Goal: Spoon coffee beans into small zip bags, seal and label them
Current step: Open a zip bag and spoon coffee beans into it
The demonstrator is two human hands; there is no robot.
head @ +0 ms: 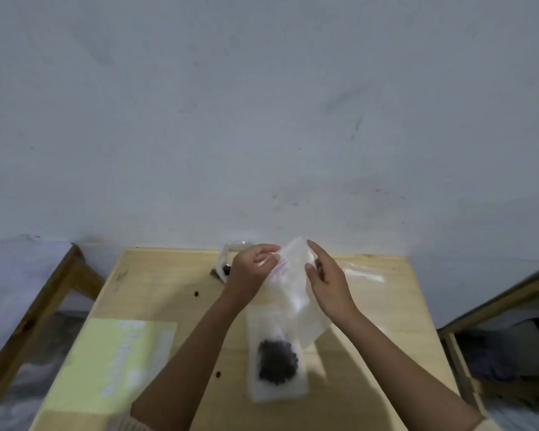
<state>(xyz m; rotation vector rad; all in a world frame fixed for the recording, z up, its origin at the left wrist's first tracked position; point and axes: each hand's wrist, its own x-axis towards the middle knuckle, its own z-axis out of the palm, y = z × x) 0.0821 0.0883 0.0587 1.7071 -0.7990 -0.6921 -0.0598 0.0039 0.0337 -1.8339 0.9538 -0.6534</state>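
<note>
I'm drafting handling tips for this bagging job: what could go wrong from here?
The empty bag hangs in the air, pinched by the left hand with the right hand at its edge; it could slip. Loose beans lie on the table; more might roll off. The filled bag lies just beneath and could get knocked.
</note>
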